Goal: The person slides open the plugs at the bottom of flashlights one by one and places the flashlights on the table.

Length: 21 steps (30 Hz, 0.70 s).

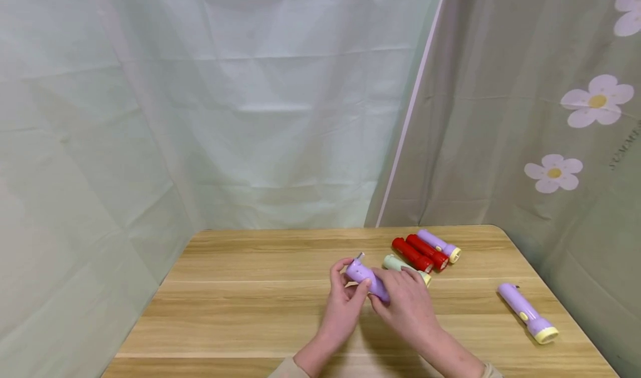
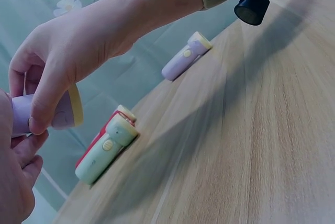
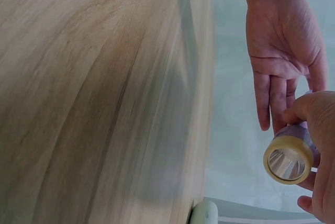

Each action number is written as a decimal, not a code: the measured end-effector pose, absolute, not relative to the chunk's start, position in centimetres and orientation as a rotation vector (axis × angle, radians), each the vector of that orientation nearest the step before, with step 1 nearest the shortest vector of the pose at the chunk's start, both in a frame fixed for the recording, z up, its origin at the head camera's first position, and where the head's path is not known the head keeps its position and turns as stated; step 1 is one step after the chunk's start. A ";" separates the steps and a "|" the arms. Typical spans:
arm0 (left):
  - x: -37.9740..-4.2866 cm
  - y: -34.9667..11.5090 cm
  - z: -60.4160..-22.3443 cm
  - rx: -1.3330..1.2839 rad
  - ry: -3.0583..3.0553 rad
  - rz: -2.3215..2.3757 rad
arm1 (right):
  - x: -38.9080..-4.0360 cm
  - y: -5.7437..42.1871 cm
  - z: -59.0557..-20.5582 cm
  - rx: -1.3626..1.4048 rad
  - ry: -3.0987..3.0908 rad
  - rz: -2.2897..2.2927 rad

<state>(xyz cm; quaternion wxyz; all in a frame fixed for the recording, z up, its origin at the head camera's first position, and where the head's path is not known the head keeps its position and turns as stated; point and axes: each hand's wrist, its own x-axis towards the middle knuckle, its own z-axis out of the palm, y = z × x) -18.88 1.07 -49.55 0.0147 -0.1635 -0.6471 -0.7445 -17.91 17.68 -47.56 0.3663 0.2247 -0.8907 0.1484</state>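
Both hands hold a purple flashlight (image 1: 368, 280) above the table, its tail pointing up and left, with a small metal-looking tab (image 1: 360, 256) sticking out there. My left hand (image 1: 343, 305) pinches the tail end between thumb and fingers. Around the head end grips my right hand (image 1: 408, 305), covering most of it in the head view. The flashlight's yellow rim (image 3: 288, 160) and clear lens show in the right wrist view. Right behind the right hand lies a pale green flashlight (image 1: 393, 262) with a yellow head.
Two red flashlights (image 1: 412, 254) and another purple flashlight (image 1: 435, 244) lie side by side at the table's back right. One more purple flashlight (image 1: 523, 311) lies near the right edge of the wooden table (image 1: 240, 300). Curtains (image 1: 300, 116) hang behind.
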 end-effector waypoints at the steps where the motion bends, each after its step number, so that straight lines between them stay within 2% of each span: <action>1: -18.9 1.1 -49.5 -0.514 -2.027 -2.307 | -17.9 17.8 -47.5 0.572 -2.296 0.380; 21: -19.1 1.3 -48.6 -0.816 -2.303 -2.234 | -17.1 21.1 -47.1 0.498 -2.462 0.378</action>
